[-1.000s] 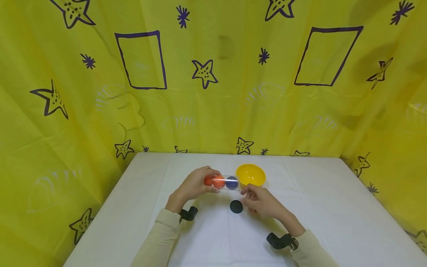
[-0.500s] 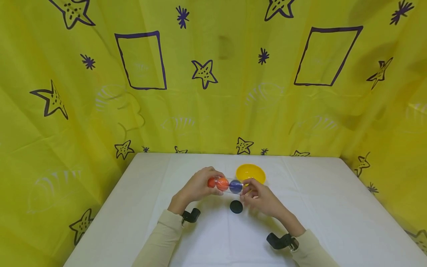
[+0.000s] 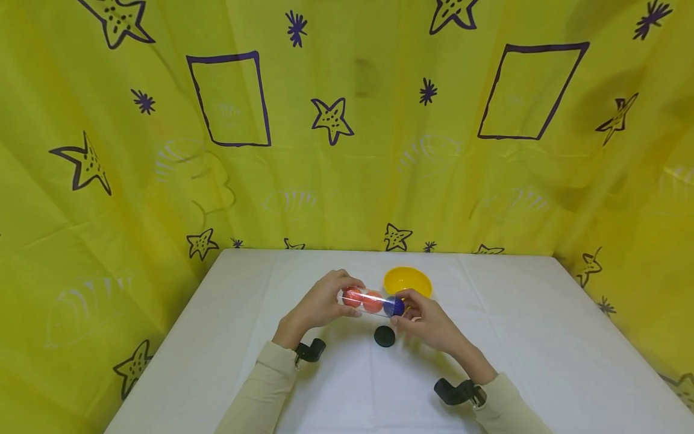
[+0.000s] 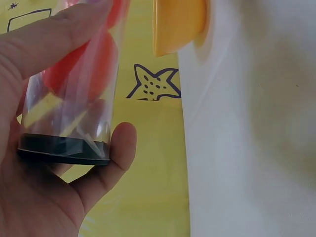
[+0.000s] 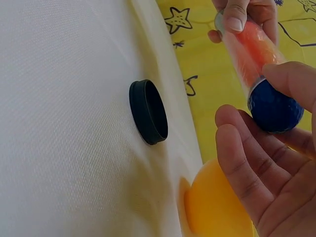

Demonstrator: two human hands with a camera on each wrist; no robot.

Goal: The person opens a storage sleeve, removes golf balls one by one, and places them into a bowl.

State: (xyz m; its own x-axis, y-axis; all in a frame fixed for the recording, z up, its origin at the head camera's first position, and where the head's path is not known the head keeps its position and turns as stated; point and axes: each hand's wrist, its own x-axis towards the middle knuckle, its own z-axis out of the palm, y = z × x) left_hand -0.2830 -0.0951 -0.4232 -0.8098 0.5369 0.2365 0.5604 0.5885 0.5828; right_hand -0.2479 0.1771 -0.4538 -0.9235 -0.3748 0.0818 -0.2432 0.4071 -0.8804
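Note:
My left hand (image 3: 320, 301) grips a clear plastic tube (image 4: 49, 113) near its left end, which a black cap (image 4: 64, 149) closes in the left wrist view. Inside lie a red ball (image 3: 352, 296) and an orange ball (image 3: 372, 302). A dimpled blue golf ball (image 5: 276, 108) sticks partly out of the uncapped right end. The thumb of my right hand (image 3: 431, 322) lies on top of that ball at the tube's mouth, with fingers beneath it. A loose black cap (image 5: 149, 112) rests on the white table below the tube.
A yellow bowl (image 3: 406, 280) stands on the table (image 3: 336, 386) just behind my right hand; its inside is only partly visible. Beyond the table's back edge hangs a yellow curtain (image 3: 374, 175) with drawn stars. Small black cameras are strapped to both wrists.
The tube has shifted slightly right and its right end has dipped. All the balls have slid rightward inside it. My right hand has come from beside the tube's mouth to take the blue golf ball.

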